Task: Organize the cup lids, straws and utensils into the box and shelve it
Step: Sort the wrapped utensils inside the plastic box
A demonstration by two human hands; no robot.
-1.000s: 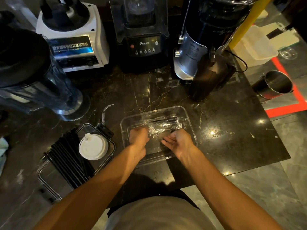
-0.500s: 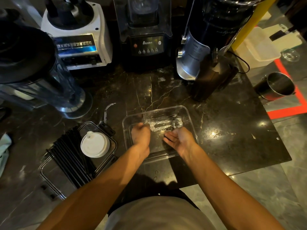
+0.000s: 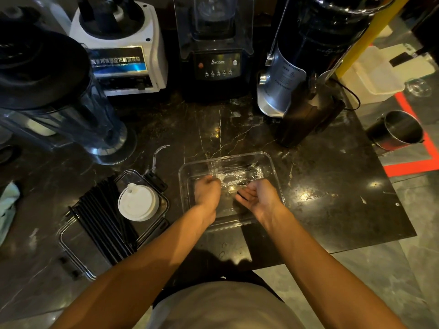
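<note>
A clear plastic box (image 3: 275, 167) stands on the dark marble counter in front of me. Utensils wrapped in clear film (image 3: 240, 175) lie inside along its far wall. My left hand (image 3: 207, 191) is inside the box, with its fingers curled on the left end of the wrapped utensils. Just short of the utensils' right part, my right hand (image 3: 259, 198) is also in the box, fingers apart and palm turned left. To the left, a stack of white cup lids (image 3: 139, 203) and a bundle of black straws (image 3: 104, 224) rest on the box's clear clip-lock lid (image 3: 155, 180).
Two blender bases (image 3: 123, 58) (image 3: 217, 60) and a juicer (image 3: 289, 74) line the back. A big blender jar (image 3: 54, 100) stands at the left. The counter ends at the right, where a steel cup (image 3: 396, 130) sits on the floor. A pale cloth (image 3: 7, 205) lies far left.
Both hands stay inside the box at the wrapped utensils. My right hand has drawn back slightly toward me. Lids and straws have not moved.
</note>
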